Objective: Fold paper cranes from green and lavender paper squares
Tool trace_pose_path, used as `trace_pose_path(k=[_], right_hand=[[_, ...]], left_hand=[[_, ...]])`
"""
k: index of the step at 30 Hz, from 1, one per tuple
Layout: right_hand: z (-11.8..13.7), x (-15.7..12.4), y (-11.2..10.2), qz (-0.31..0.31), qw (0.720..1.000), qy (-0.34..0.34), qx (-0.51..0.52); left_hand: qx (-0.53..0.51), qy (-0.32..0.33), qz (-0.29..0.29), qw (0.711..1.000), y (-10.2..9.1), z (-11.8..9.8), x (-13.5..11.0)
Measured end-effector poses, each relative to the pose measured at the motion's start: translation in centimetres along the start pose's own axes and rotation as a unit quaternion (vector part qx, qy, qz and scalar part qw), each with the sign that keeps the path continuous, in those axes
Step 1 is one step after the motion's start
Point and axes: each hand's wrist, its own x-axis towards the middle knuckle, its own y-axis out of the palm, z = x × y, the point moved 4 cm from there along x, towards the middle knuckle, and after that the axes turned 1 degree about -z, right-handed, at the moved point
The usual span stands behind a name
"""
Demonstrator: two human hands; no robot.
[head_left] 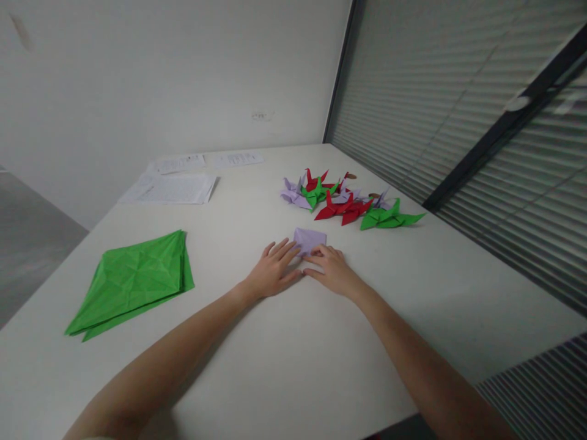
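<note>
A small folded piece of lilac origami paper [310, 238] lies flat on the white table [284, 366]. My left hand [274, 269] rests at its left edge, palm down with the fingers stretched out and the fingertips on the paper. From the right, my right hand [331, 267] has its fingers bent over the paper's near edge, thumb and forefinger close together there. The fingers partly cover the paper's lower side. Beyond it sits a group of folded paper cranes, among them a red crane [337, 206], a green crane [389, 215] and a lilac crane [296, 193].
On the left lies a stack of creased green paper sheets [142, 269]. Printed papers [178, 188] are spread at the back left. A white wall [183, 73] stands behind the table, and a window with blinds [440, 91] runs along its right side.
</note>
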Motion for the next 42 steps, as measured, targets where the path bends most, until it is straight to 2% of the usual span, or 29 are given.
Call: trace_pose_path(k=[3,7,18,26,31,34,42], right_hand=[[-0.2,0.3,-0.6,0.003,1.0,0.008,0.03],[-0.9,0.3,-0.8,-0.011,0.999,0.026,0.021],[-1.0,0.0,0.6,-0.003,0.999,-0.004,0.045],[-0.6,0.3,-0.1,-0.002,0.997,-0.04,0.06],[-0.2,0.4,-0.5,-0.022,0.994,-0.072,0.081],[0.1,0.5,-0.9,-0.021,0.993,-0.063,0.093],[0.4,0.6,-1.3,-0.039,0.978,-0.023,0.204]], left_hand=[[-0.002,-0.001,0.003,1.0,-0.1,-0.1,0.0],[-0.015,0.005,0.022,1.0,-0.2,-0.3,0.1],[-0.032,0.057,0.004,0.998,-0.2,-0.5,0.1],[-0.005,-0.023,-0.016,1.0,0.2,0.3,0.1],[0.01,-0.034,-0.037,0.999,0.1,0.4,0.2],[0.013,-0.028,-0.041,0.999,0.1,0.4,0.2],[-0.005,-0.029,-0.056,0.998,0.0,0.7,0.3]])
